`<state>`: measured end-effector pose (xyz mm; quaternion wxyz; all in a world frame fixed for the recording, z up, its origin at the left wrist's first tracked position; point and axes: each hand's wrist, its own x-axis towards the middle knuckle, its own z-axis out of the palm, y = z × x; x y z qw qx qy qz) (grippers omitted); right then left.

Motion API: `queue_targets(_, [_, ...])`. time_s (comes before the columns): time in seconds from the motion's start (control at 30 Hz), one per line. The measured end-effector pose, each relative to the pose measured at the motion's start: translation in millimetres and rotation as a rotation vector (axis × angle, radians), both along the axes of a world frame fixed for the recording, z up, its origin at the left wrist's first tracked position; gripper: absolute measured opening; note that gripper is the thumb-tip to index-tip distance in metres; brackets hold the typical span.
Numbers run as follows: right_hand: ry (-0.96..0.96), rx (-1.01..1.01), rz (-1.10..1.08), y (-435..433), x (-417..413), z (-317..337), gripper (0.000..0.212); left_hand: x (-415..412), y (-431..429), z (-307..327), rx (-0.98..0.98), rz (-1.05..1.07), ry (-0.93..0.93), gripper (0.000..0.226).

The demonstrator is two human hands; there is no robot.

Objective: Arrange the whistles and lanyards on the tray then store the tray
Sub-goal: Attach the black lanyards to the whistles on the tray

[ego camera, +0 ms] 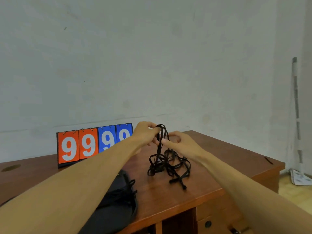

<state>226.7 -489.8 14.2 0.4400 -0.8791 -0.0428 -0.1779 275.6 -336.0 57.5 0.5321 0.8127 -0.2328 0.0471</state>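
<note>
Scoreboard (94, 144) at the back reads 99 in orange, 99 in blue. Left hand (145, 132) pinches the top loop of the black lanyards (167, 162), right hand (179, 144) pinches a strap just below. The tangle trails onto the desk (202, 183). Black tray (118, 217) alongside holds dark cords.

Flip scoreboard (94, 144), left of centre: two orange and two blue cards, each showing 9, upright on desk. Wooden desk (219, 149), reddish-brown; drawer (214, 225) with round lock, lower right. Pale wall (152, 56). Striped pole (296, 107) leaning, right edge.
</note>
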Motion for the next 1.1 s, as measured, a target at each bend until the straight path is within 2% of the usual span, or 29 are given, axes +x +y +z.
queue_targets(0.03, [-0.003, 0.001, 0.032, 3, 4, -2, 0.049, 2, 1, -1, 0.013, 0.000, -0.012, 0.013])
queue_targets(0.1, [-0.016, 0.006, 0.083, 9, 8, -5, 0.018, 7, 3, -4, 0.026, -0.002, -0.032, 0.014])
queue_targets(0.17, [-0.047, -0.042, 0.093, 13, 12, -9, 0.034, 11, 6, -7, 0.033, 0.004, -0.053, 0.012])
queue_targets(0.27, [-0.071, -0.038, 0.062, 14, 18, -18, 0.033, 18, 11, -10, 0.043, 0.005, -0.090, 0.014])
queue_targets(0.4, [0.025, 0.136, 0.060, -2, 22, -29, 0.026, 26, 19, -6, 0.157, 0.024, -0.186, 0.014])
queue_targets(0.5, [0.068, 0.304, 0.142, -9, 22, -39, 0.020, 27, 21, -4, 0.161, 0.016, -0.208, 0.014])
queue_targets(0.53, [0.060, 0.330, 0.156, -8, 22, -41, 0.025, 27, 21, -4, 0.146, 0.011, -0.203, 0.013])
queue_targets(0.63, [0.104, 0.313, 0.165, 6, 22, -42, 0.074, 25, 13, -8, 0.109, -0.017, -0.202, 0.015])
queue_targets(0.67, [0.119, 0.301, 0.184, 12, 22, -41, 0.083, 24, 11, -10, 0.101, -0.023, -0.202, 0.014])
queue_targets(0.7, [0.118, 0.299, 0.216, 17, 23, -41, 0.080, 24, 9, -12, 0.094, -0.027, -0.202, 0.013])
queue_targets(0.8, [0.037, 0.338, 0.242, 29, 23, -39, 0.036, 25, 9, -16, 0.085, -0.009, -0.204, 0.016])
queue_targets(0.87, [-0.032, 0.388, 0.218, 31, 23, -39, 0.018, 24, 12, -19, 0.062, 0.036, -0.202, 0.019])
queue_targets(0.93, [-0.057, 0.450, 0.220, 31, 20, -36, 0.013, 23, 17, -22, -0.017, 0.064, -0.141, 0.017])
queue_targets(1.03, [-0.047, 0.566, 0.228, 30, 15, -30, 0.012, 20, 29, -24, -0.254, 0.019, 0.126, 0.014])
queue_targets(1.1, [-0.034, 0.640, 0.231, 28, 11, -25, 0.015, 19, 38, -25, -0.336, -0.028, 0.253, 0.016])
